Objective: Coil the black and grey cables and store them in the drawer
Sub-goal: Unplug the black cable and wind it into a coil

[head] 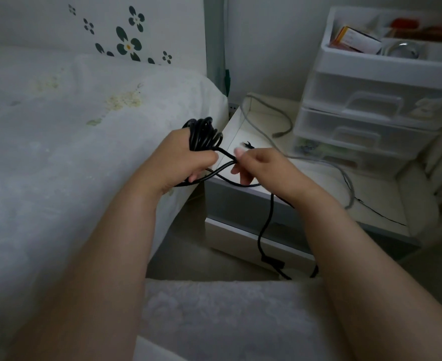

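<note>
Where it drops floorward, black cable (265, 225) vanishes (behind forearm).

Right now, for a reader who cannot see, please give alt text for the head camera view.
The left hand grips a coil of black cable while the right hand pinches its loose strand. Behind them, a grey cable lies uncoiled on a white bedside table, beside a bed.

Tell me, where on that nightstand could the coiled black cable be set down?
Bare top lies at the nightstand's front, between right hand and grey cable. Behind, grey cable loops and the plastic drawer unit crowd it.
</note>
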### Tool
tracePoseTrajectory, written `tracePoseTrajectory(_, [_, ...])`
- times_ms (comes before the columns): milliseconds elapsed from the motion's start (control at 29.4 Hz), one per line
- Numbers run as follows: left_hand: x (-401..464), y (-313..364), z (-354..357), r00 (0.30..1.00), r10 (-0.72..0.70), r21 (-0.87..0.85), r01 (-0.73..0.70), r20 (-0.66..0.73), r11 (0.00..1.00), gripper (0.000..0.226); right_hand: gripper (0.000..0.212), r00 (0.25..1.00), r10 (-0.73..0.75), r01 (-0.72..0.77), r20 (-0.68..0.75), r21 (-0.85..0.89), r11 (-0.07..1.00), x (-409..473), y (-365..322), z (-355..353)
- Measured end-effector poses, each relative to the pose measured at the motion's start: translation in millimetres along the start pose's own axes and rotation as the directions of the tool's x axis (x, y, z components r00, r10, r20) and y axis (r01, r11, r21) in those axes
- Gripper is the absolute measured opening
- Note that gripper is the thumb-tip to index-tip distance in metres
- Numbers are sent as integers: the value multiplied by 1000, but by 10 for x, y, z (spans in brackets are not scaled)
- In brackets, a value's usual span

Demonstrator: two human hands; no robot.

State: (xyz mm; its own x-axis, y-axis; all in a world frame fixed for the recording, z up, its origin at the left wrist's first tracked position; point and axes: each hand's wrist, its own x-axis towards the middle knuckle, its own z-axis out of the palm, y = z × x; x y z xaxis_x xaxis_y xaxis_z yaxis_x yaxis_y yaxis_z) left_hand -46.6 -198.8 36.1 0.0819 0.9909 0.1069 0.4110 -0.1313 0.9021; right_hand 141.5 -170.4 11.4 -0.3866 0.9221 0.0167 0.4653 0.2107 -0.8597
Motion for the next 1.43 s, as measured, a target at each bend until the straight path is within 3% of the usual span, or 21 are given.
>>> tracePoseTrajectory(136, [-40,79,26,990,71,110,-58,-121,992,23,29,986,76,-96,150,131,987,42,44,22])
tracePoseTrajectory(238, [-7,76,-28,932,67,208,9,-356,978,17,5,958,123,-118,259,-32,992,0,47,24])
tracePoseTrajectory(341, [53,-15,-115,755,-5,144,131,-656,981,24,27,948,134,-105,289,-115,988,-35,48,65])
tracePoseTrajectory(443, [65,-56,-167,622,-51,-37,35,-782,999,26,47,911,156,-58,382,-256,965,-49,95,41])
tracePoseTrajectory(579, [56,-77,-409,447,-244,-344,-159,-861,925,27,46,819,399,4,413,-698,716,-9,313,-31])
tracePoseTrajectory(613, [50,-112,-447,453,-279,-401,-200,-847,894,19,42,813,441,-13,380,-746,666,2,345,-18])
tracePoseTrajectory(681, [44,-130,-424,534,-292,-435,-163,-793,885,14,41,867,419,-67,272,-768,637,6,343,59])
tracePoseTrajectory(715, [39,-118,-374,600,-270,-420,-122,-753,899,13,44,921,338,-74,192,-767,637,1,311,113])
tracePoseTrajectory(783, [45,-60,-243,723,-221,-353,-34,-654,935,13,46,998,35,9,50,-690,723,-13,197,236])
tracePoseTrajectory(817, [47,-31,-172,777,-191,-295,8,-599,955,14,43,994,-107,75,-21,-579,812,-19,139,298])
tracePoseTrajectory(885, [61,-31,-93,860,-128,-148,62,-495,987,21,38,979,-162,143,-122,-153,978,-48,11,386])
tracePoseTrajectory(954, [49,-40,-57,907,-64,-54,45,-416,998,26,23,983,-64,112,-172,282,953,-56,-60,414])
tracePoseTrajectory(988, [34,-44,-51,925,-37,-30,28,-379,999,27,16,981,-15,89,-191,384,919,-35,-59,396])
tracePoseTrajectory(1124, [-33,-4,-28,976,13,19,-9,-219,1000,32,15,948,-35,120,-316,255,959,73,-19,300])
tracePoseTrajectory(1260, [-85,28,54,998,10,-197,1,57,980,31,24,918,-76,181,-390,239,954,94,-62,292])
tracePoseTrajectory(1430, [-124,70,193,982,31,-444,57,187,894,21,20,900,-128,276,-416,319,907,62,-103,256])
